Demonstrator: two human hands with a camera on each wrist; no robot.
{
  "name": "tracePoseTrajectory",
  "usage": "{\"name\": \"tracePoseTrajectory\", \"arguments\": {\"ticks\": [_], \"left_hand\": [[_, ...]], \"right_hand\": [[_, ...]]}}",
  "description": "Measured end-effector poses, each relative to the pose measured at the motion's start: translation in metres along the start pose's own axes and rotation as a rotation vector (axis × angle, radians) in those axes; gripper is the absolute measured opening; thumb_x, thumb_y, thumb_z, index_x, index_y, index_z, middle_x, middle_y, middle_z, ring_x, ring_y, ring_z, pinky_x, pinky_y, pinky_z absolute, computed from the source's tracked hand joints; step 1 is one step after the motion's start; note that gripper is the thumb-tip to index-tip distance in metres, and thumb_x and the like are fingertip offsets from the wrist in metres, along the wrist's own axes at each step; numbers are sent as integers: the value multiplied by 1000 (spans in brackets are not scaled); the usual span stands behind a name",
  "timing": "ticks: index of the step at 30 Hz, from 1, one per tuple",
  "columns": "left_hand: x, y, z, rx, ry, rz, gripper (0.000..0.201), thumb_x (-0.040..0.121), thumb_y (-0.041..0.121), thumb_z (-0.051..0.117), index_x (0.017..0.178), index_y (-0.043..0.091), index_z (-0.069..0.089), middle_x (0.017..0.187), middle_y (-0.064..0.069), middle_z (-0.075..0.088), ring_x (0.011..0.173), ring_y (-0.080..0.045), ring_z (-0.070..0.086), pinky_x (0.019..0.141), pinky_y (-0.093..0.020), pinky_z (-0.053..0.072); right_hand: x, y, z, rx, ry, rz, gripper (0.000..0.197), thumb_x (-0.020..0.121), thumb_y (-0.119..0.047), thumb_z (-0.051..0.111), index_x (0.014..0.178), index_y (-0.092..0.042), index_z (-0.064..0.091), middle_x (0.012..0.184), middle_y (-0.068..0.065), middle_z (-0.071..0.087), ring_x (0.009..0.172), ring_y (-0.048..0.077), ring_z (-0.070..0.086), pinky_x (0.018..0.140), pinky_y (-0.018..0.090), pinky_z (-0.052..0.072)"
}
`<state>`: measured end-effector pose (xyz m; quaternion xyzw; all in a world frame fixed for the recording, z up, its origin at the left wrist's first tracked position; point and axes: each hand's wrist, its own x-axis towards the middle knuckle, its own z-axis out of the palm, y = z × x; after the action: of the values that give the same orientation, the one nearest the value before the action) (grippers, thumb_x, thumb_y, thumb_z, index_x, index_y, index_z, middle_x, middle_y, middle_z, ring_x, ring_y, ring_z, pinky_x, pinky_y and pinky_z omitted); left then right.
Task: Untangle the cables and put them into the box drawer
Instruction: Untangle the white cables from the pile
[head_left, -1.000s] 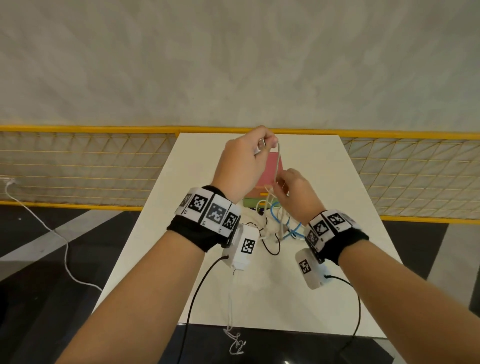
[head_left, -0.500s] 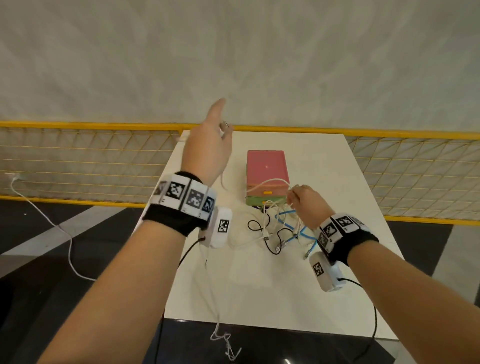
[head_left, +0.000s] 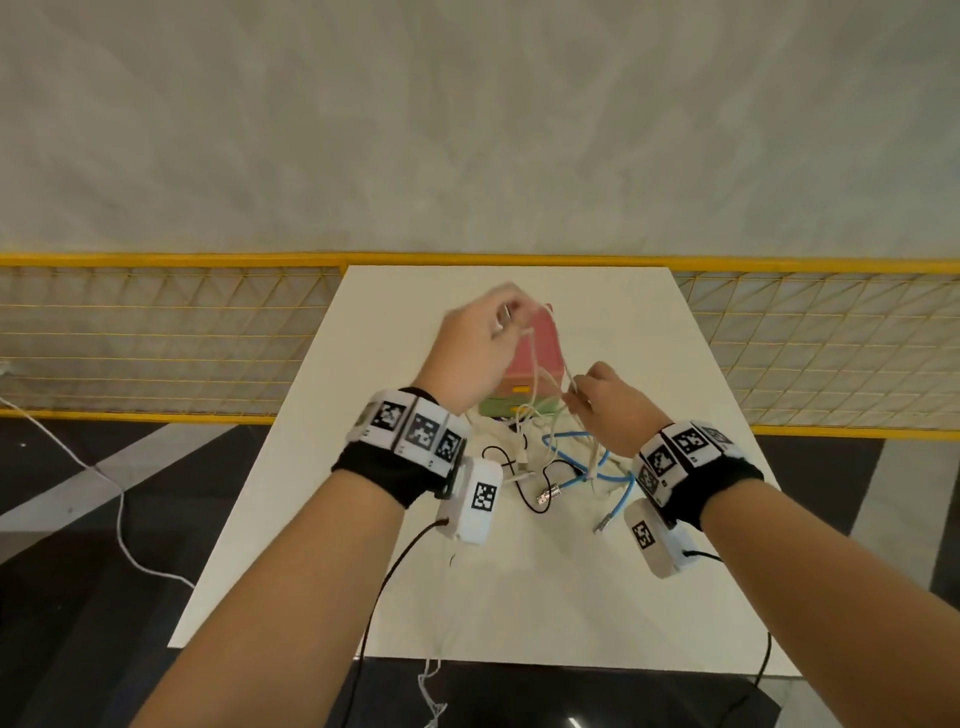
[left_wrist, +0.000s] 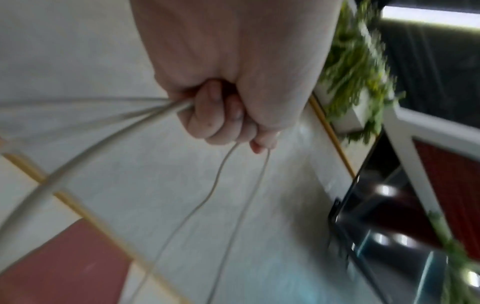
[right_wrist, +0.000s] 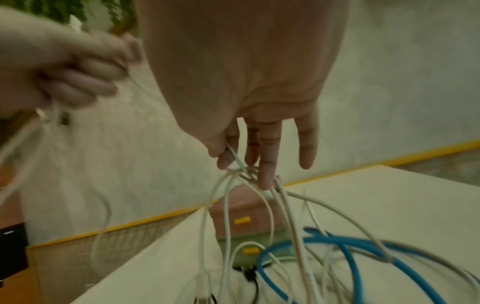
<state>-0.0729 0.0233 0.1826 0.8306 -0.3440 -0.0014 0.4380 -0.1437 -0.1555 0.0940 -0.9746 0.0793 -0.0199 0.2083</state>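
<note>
A tangle of cables, white, blue and black, lies on the white table in front of a small drawer box with a pink top, a green lower drawer and yellow handles. My left hand is raised over the box, its fingers curled round a white cable that runs down into the tangle. My right hand is lower, at the box's right front. Its thumb and forefinger pinch several white strands and its other fingers are straight. The blue cable loops below it.
A yellow mesh fence runs behind the table on both sides. A white cord lies on the dark floor to the left. A thin white string hangs off the table's near edge. Black leads trail from my wrist cameras.
My left hand, stretched up and out to the left half a second ago, has come back right over the box with the white cable. My right hand stays at the tangle, slightly higher.
</note>
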Motion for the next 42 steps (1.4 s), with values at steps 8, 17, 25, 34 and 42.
{"name": "tracePoseTrajectory", "arguments": {"ticks": [8,17,25,34,42], "left_hand": [[-3,20,-18,-203,250,91,15,98,24,54,84,24,60,75,5,61,62,-10,43,59,-13,34],[4,-25,-28,107,356,-187,22,99,31,48,89,16,61,76,6,54,73,-21,56,61,-27,33],[2,-36,-29,70,388,-235,25,99,33,49,92,15,64,84,4,61,79,-20,57,66,-28,39],[2,-8,-24,-30,393,-56,22,97,33,53,86,20,67,85,-1,68,68,3,51,63,-7,33],[-6,-14,-12,15,295,-71,22,97,33,53,88,18,67,84,-3,69,53,-7,44,51,-14,33]], "right_hand": [[15,1,-9,116,17,77,27,97,-29,42,120,-18,49,100,3,42,71,20,51,79,32,44],[23,-8,-25,265,239,-132,21,95,-16,50,102,-6,67,100,2,46,67,16,57,71,25,48],[16,6,-34,219,198,-44,15,99,-17,40,93,-18,54,101,5,58,84,26,64,79,36,51],[11,11,-19,155,327,-72,18,93,-14,52,103,-9,67,96,14,59,78,28,61,74,36,50],[9,4,-24,-162,384,-60,22,96,-8,41,106,-16,59,88,4,67,90,29,58,80,38,33]]}}
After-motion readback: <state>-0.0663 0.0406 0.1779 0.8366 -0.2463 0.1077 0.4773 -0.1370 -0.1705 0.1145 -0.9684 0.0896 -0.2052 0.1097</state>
